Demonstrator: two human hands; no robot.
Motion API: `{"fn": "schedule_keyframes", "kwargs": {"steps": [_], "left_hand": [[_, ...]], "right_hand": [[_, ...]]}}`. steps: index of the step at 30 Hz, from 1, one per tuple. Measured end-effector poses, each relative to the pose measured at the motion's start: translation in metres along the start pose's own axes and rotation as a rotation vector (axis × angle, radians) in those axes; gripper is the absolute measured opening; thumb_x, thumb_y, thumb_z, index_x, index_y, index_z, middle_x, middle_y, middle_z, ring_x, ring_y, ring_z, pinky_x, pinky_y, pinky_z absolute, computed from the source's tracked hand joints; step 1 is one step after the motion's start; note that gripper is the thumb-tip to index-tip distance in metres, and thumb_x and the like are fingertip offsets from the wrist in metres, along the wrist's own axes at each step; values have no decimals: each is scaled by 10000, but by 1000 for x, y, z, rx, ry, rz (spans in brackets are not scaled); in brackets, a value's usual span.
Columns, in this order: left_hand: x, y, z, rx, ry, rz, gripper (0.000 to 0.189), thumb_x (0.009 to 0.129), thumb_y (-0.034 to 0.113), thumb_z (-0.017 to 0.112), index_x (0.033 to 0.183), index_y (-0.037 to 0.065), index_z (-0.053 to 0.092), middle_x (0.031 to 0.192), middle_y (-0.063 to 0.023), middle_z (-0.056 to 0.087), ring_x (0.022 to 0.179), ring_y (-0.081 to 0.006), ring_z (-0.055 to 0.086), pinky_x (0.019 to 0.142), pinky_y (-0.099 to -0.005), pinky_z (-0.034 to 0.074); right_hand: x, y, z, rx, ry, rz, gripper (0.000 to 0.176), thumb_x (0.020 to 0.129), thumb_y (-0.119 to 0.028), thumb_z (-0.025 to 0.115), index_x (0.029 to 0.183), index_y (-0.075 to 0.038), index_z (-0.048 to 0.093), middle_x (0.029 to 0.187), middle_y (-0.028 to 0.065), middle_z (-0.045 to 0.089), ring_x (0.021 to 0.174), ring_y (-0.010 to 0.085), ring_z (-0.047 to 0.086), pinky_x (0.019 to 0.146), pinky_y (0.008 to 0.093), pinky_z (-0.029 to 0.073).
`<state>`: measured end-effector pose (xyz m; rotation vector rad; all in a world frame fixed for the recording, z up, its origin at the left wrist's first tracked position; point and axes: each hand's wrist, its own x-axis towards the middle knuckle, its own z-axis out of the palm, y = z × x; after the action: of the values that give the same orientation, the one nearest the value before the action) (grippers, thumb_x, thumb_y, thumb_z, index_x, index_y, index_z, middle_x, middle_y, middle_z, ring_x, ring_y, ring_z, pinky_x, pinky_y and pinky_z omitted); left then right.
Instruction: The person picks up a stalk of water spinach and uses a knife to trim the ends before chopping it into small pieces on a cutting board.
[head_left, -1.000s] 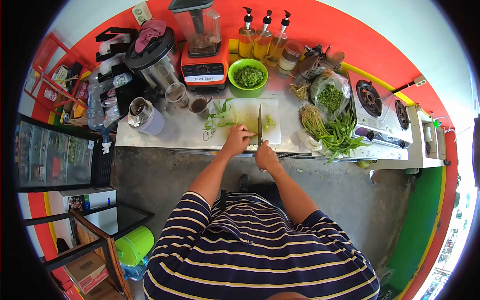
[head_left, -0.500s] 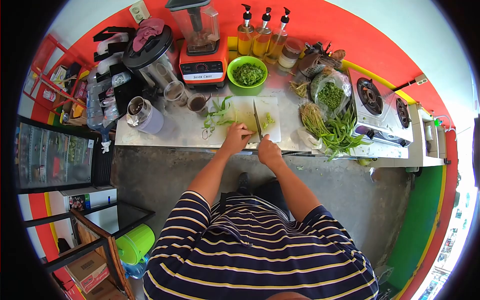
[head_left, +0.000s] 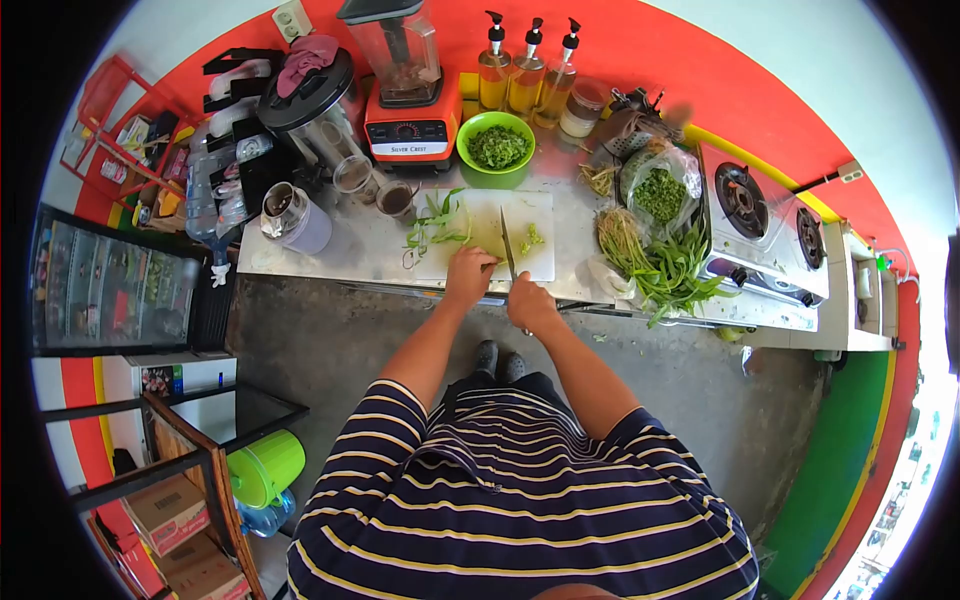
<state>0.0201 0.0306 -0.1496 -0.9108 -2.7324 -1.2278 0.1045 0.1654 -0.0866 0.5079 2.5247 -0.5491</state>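
Note:
A white cutting board [head_left: 532, 204] lies at the front of the metal counter. My right hand [head_left: 529, 303] is closed around the handle of a knife [head_left: 507, 238], whose blade points away from me over the board. Left of the blade, my left hand [head_left: 470, 274] has its fingers curled down on the stems of leafy greens [head_left: 438, 222]; the leaves spread past the board's left edge. Small cut green pieces [head_left: 532, 238] lie right of the knife.
Behind the board stand a green bowl [head_left: 477, 172] of chopped greens, a red blender [head_left: 408, 135] and pump bottles [head_left: 525, 80]. To the right are a bunch of greens [head_left: 680, 270], a bag of chopped greens [head_left: 660, 195] and a gas stove [head_left: 740, 240]. Cups [head_left: 396, 200] stand left.
The knife and right hand have shifted slightly left and toward me, with the blade closer to my left fingers. The view has tilted a little, showing both shoes.

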Motion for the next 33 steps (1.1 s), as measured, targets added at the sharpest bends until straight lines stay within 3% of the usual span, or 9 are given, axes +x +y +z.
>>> {"fn": "schedule_keyframes", "kwargs": {"steps": [4,9,11,15,16,25,33], "left_hand": [[-2,6,12,-113,17,-193,149,815,82,699,938,62,780,903,-137,691,911,-349,648,823,-450,507],[-6,14,13,9,68,-127,159,803,33,696,948,3,752,872,-180,687,854,-380,660,778,-444,521],[-6,14,11,31,47,-105,150,807,35,692,940,5,753,879,-180,689,859,-379,661,780,-445,524],[-8,13,17,72,68,-118,133,817,43,670,912,17,758,896,-177,695,874,-376,664,800,-444,532],[-6,13,17,72,81,-124,133,817,43,670,912,17,758,896,-177,695,874,-376,664,800,-444,532],[-4,15,13,61,20,-193,136,823,46,641,880,34,764,923,-176,692,895,-372,662,824,-462,528],[-9,8,22,-57,132,-236,121,801,62,678,884,50,765,887,-167,695,868,-370,662,789,-454,534]], "right_hand": [[-2,6,17,8,-20,-18,389,918,-142,576,1213,63,424,1135,312,676,1095,443,671,930,477,548],[10,17,11,5,0,-80,347,916,-126,569,1180,55,433,1108,301,684,1082,441,675,939,485,541],[13,23,5,-49,-1,-125,374,938,-145,550,1234,53,437,1057,246,719,1018,402,710,860,466,577],[6,24,12,-38,-22,-172,397,939,-143,540,1254,70,426,1058,259,715,1024,409,708,867,467,575],[6,25,16,46,-29,-157,382,909,-130,563,1193,86,429,1105,338,664,1050,461,678,919,489,547],[9,23,-8,-40,-70,-179,367,913,-130,561,1194,66,431,1104,322,676,1070,443,678,930,483,544],[1,25,7,-32,-26,-166,359,908,-121,560,1188,66,438,1094,317,680,1061,440,682,923,487,545]]}}
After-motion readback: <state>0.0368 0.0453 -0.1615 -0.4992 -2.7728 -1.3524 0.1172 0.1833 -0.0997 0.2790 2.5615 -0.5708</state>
